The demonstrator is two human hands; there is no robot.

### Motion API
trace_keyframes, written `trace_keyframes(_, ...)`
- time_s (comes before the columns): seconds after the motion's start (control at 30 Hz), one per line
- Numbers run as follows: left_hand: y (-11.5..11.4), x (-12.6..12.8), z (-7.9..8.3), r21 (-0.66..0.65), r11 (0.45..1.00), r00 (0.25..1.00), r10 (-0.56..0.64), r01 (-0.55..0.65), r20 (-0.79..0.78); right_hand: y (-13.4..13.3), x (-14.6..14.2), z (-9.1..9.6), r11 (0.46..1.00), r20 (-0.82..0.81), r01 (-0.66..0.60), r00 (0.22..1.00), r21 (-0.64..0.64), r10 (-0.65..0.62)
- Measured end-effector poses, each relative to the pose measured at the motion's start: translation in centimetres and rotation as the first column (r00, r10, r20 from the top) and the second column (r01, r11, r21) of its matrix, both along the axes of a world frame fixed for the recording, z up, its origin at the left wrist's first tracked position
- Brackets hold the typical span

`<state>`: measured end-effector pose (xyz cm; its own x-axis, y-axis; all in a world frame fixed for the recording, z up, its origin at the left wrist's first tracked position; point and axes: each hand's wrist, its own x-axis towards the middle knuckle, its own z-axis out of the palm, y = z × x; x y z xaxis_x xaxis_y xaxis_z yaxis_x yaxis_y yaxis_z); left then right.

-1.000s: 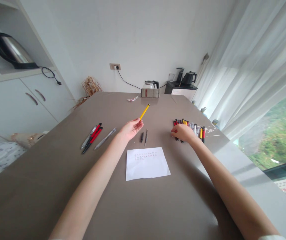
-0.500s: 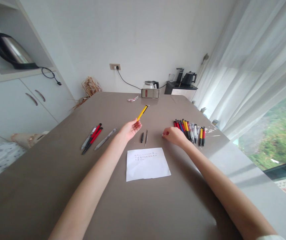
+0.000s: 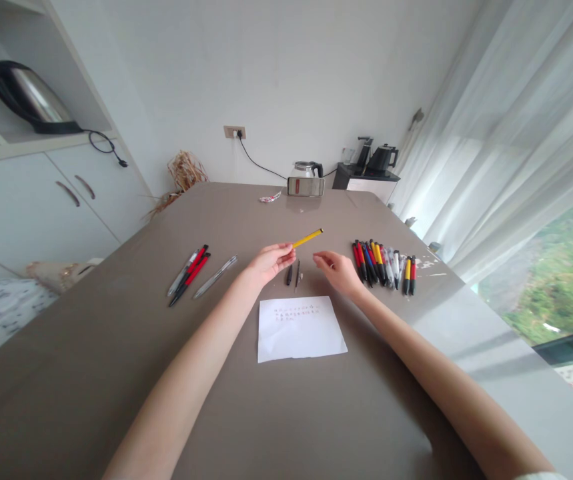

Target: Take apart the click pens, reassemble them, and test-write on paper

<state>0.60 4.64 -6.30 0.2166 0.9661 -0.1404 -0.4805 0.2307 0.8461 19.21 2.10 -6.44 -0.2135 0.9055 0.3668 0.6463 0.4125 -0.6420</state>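
Note:
My left hand (image 3: 272, 261) grips a yellow pen barrel (image 3: 308, 238) by its lower end, the dark-tipped end pointing up and to the right. To the right of it, my right hand (image 3: 337, 270) is curled with thumb and fingertips pinched together; what they hold, if anything, is too small to make out. On the table between the hands lie a black pen grip section (image 3: 289, 275) and a thin pen refill (image 3: 297, 275), with a tiny light thing close to the refill. Below them is a white sheet of paper (image 3: 301, 337) with handwriting.
Many red, blue, yellow and clear pens (image 3: 377, 262) lie in a row on the right. Red-and-black pens (image 3: 191, 277) and a clear pen (image 3: 215, 277) lie on the left. A phone (image 3: 305, 187) leans against a glass pot (image 3: 306, 169) at the far edge.
The yellow barrel has tilted over toward the right and come lower. My right hand has moved slightly left, so both hands are closer together. The view has shifted slightly.

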Motion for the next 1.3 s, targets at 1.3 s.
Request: trace_keyframes(1.3,-1.4,2.6,0.9,0.064,0.990,0.939,0.138,-0.124,-0.316,-0.8,0.9,3.8,0.965,0.208,-0.204,0.949,-0.164,0.236)
